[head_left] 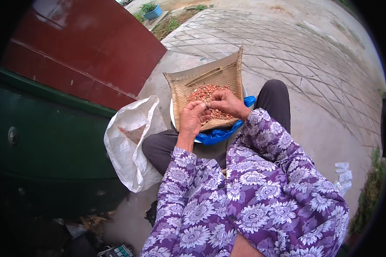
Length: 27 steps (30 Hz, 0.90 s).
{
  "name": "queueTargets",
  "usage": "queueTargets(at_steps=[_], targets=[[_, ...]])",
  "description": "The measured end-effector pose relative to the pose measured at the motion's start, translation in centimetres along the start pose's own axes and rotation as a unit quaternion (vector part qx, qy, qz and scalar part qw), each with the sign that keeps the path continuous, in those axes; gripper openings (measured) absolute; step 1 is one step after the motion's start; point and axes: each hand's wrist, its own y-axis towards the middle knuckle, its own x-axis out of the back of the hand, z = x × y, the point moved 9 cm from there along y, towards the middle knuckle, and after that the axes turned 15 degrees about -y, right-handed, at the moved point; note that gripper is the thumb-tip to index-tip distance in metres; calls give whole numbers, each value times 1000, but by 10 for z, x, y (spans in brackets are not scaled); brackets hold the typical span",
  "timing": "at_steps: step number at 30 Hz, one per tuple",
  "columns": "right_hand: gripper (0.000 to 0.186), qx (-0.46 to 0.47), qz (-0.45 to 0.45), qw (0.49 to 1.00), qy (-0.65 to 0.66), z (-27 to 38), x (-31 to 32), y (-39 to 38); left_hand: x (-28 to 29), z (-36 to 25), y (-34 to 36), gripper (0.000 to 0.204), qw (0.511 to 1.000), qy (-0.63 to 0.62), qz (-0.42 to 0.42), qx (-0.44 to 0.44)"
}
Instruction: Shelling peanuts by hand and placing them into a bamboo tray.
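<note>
Centre of frame: left hand (193,117) and right hand (228,103) meet, fingertips pinching a small tan piece (207,104) between them, above reddish kernels (205,91) spread on a woven tray (231,73). White sack (123,159) open, left of centre; blue plastic (216,136) along tray's lower edge.

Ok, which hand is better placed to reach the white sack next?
Probably the left hand: it's nearer the white sack, on that side; the right hand is farther, over the woven tray.

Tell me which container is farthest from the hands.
The blue planter at the picture's top, with green leaves; the white sack and tan woven tray are nearer.
</note>
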Motion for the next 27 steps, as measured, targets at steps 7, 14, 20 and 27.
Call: queueTargets(at_steps=[7,14,20,27], targets=[[15,74,9,997,-22,-5,-6,8,-3,-5,2,10,995,97,-13,-14],[17,49,18,994,-101,-2,-11,2,0,-7,-1,9,990,137,-30,-24],[20,57,15,990,-130,0,-9,3,5,-6,4,10,985,169,-13,1],[21,91,-3,981,-169,11,-4,0,-7,-9,7,14,974,226,3,14]])
